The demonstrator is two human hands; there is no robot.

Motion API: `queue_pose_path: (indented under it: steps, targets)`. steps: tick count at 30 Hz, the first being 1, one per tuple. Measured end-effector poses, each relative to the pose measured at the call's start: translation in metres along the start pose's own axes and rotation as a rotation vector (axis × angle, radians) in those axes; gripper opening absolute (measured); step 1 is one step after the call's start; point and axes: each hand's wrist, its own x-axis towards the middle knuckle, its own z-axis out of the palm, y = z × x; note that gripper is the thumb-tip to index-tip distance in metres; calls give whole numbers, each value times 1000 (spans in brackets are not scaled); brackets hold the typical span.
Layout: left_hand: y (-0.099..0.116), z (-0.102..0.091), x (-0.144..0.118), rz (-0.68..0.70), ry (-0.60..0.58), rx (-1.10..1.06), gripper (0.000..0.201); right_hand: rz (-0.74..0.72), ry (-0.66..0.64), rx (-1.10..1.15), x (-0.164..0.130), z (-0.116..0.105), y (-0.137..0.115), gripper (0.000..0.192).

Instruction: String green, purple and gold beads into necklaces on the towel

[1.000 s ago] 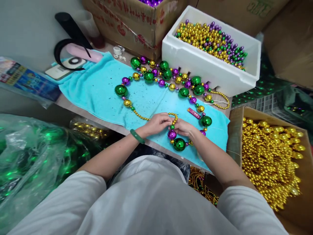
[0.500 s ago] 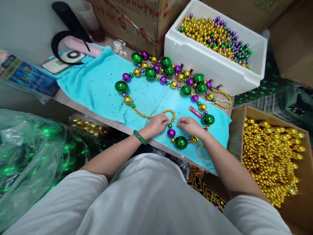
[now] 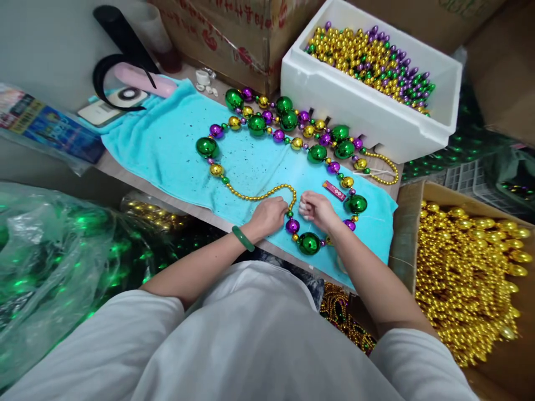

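Since half a second ago, the right hand [image 3: 316, 209] is drawn closer to the left hand [image 3: 270, 216]. Both hands are pinched on the bead necklace [image 3: 292, 225], which is laid in a loop on the turquoise towel [image 3: 167, 150] at the desk's near edge.

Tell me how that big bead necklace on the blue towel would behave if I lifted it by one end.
The bead necklace would probably hang floppy: it lies in loose curves on the towel, so it looks strung on thread. The large green beads are round and shiny, so likely slippery and apt to roll. They may be light for their size, though that cannot be seen.
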Motion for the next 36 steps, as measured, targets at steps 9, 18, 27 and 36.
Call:
queue_pose_path:
  steps: [9,18,27,36]
  targets:
    - [0,13,-1,-33,39,-132,21,-17,162,-334,16,-12,9,28]
    - [-17,1,-7,-117,259,-588,16,-123,114,-525,7,-10,0,26]
    - [-1,-1,4,-318,181,-1116,23,-265,245,-1291,-31,-3,-37,11]
    - [6,-2,14,-162,135,-936,33,-188,142,-1333,-41,9,-78,9]
